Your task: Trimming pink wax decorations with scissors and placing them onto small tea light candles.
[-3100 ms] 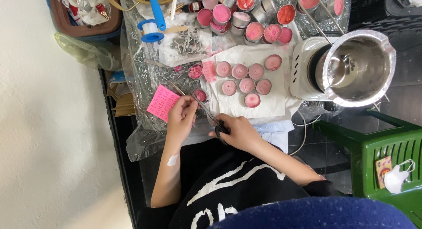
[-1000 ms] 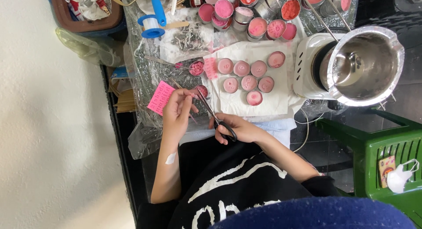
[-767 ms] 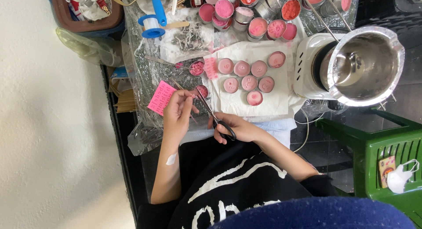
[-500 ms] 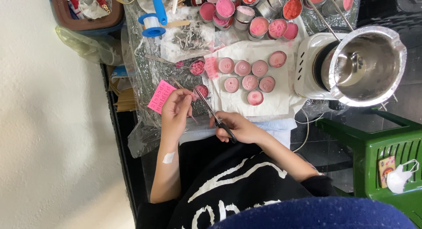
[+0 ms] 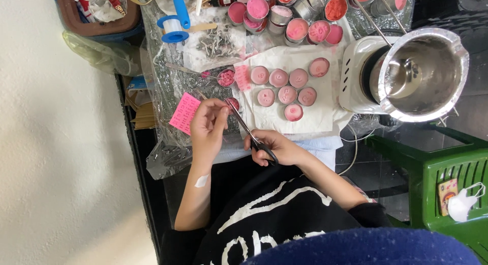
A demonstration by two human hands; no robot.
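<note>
My right hand (image 5: pixel 278 148) grips the black handles of a pair of scissors (image 5: pixel 249 133). The thin blades point up and left to the fingertips of my left hand (image 5: pixel 208 125). My left hand pinches something small at the blade tips; I cannot tell what it is. Just beyond the blades sits a small round tin of red wax (image 5: pixel 233 103). A pink paper note (image 5: pixel 185 113) lies left of my left hand. My left forearm has a white plaster (image 5: pixel 202 181) on it.
Several small tins of pink wax (image 5: pixel 287 89) sit on white paper (image 5: pixel 310 120). More tins (image 5: pixel 297 16) crowd the far edge. A steel pot (image 5: pixel 424 74) stands on a white hotplate (image 5: pixel 356 74) at right. A blue spool (image 5: pixel 174 28) and a brown tray (image 5: pixel 96 16) are far left. A green chair (image 5: pixel 447 183) is right.
My hands and the scissors have stayed in nearly the same spot. The blades have shifted slightly against my left fingertips.
</note>
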